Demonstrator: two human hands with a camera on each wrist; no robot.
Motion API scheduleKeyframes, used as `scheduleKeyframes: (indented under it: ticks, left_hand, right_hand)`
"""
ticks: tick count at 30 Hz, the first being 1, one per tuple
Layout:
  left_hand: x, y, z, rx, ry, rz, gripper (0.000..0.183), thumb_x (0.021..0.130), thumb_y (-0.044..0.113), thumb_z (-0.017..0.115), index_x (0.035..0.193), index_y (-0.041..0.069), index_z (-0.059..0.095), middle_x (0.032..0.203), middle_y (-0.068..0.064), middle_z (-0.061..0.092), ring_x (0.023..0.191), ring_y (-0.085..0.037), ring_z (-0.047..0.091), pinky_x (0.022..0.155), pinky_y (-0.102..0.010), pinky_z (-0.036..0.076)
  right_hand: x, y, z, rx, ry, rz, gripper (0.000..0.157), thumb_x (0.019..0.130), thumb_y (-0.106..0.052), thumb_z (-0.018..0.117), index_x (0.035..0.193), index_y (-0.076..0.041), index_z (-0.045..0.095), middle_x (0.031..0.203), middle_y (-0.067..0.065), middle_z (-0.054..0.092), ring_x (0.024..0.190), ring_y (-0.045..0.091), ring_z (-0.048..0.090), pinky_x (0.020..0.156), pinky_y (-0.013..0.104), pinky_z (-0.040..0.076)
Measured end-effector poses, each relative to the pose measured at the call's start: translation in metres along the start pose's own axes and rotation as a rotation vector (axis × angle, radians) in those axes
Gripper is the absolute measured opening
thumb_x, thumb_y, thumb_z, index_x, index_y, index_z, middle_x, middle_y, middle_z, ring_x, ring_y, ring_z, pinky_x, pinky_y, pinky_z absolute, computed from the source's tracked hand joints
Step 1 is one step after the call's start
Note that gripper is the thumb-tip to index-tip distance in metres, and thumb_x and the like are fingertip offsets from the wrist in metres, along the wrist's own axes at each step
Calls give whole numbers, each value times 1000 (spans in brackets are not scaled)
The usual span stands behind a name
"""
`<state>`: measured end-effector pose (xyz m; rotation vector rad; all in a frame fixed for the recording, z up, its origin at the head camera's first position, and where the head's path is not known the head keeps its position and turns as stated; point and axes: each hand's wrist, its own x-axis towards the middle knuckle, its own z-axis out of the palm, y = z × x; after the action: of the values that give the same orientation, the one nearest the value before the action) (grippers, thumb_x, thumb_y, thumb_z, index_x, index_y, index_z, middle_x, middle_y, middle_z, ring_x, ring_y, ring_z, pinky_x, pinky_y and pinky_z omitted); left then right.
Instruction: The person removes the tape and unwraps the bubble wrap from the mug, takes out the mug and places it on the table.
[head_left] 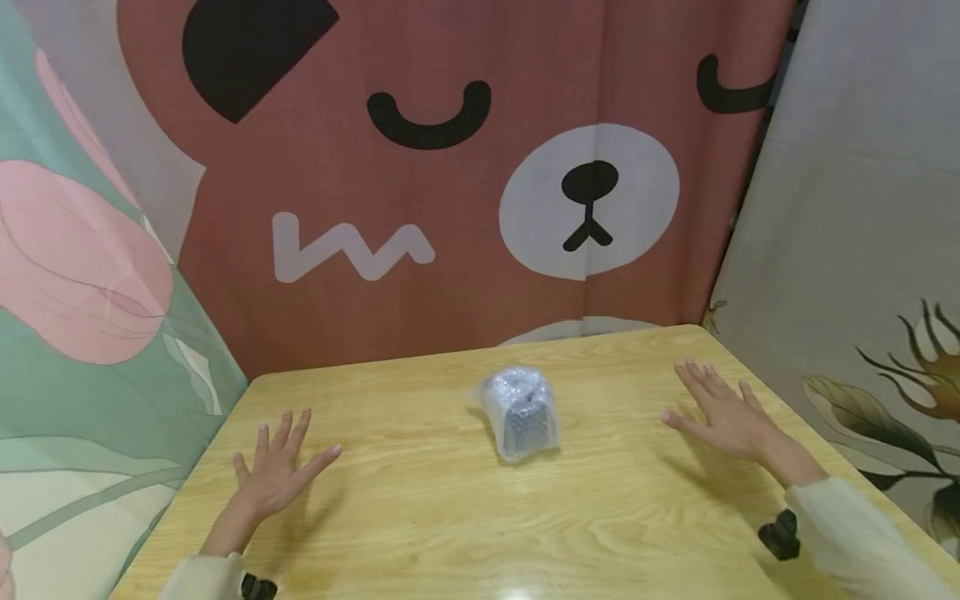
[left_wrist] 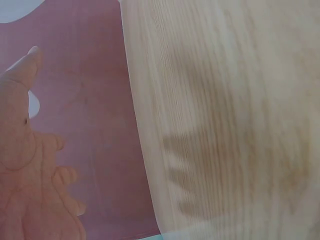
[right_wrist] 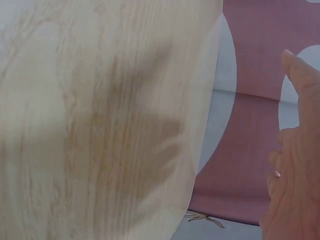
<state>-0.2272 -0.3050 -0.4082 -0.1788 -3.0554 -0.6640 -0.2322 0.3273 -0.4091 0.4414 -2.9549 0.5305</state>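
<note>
Left hand [head_left: 273, 477], right hand [head_left: 726, 418] — grip released, near table [head_left: 420, 521] side edges | bubble-wrapped bundle [head_left: 525, 417] — between hands, well apart

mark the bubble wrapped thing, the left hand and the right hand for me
Bubble-wrapped thing [head_left: 522, 415]: head view, middle of its wrapped front
Left hand [head_left: 274, 477]: head view, back of the hand
Right hand [head_left: 731, 419]: head view, back of the hand
</note>
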Motion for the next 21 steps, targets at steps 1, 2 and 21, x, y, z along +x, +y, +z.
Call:
scheduleKeyframes:
  ticks: [1, 2, 21]
  left_hand:
    - [1, 1, 1, -3, 0, 2, 91, 93, 62, 46, 157, 12, 3, 156, -29, -3, 134, -59, -13, 88, -81, -16]
    - [3, 2, 2, -7, -1, 6, 91, 93, 62, 46, 157, 11, 4, 156, -29, -2, 134, -59, -13, 87, -81, -16]
    - [14, 10, -5, -77, 21, 89, 88, 98, 55, 43, 155, 7, -4, 154, -33, -7, 133, -61, -12, 89, -83, -7]
  right_hand:
    - [-2, 1, 1, 2, 0, 1, 87, 97, -52, 51, 156, -9, 3, 158, 23, 5, 143, 43, 2, 101, 71, -14]
    - [-3, 2, 1, 4, 0, 2, 87, 97, -52, 51, 156, -9, 3, 158, 23, 5, 143, 43, 1, 101, 71, -14]
    - [9, -7, -12, 79, 49, 19, 86, 98, -49, 51, 156, -11, 2, 159, 20, 7, 143, 43, 4, 105, 70, -3]
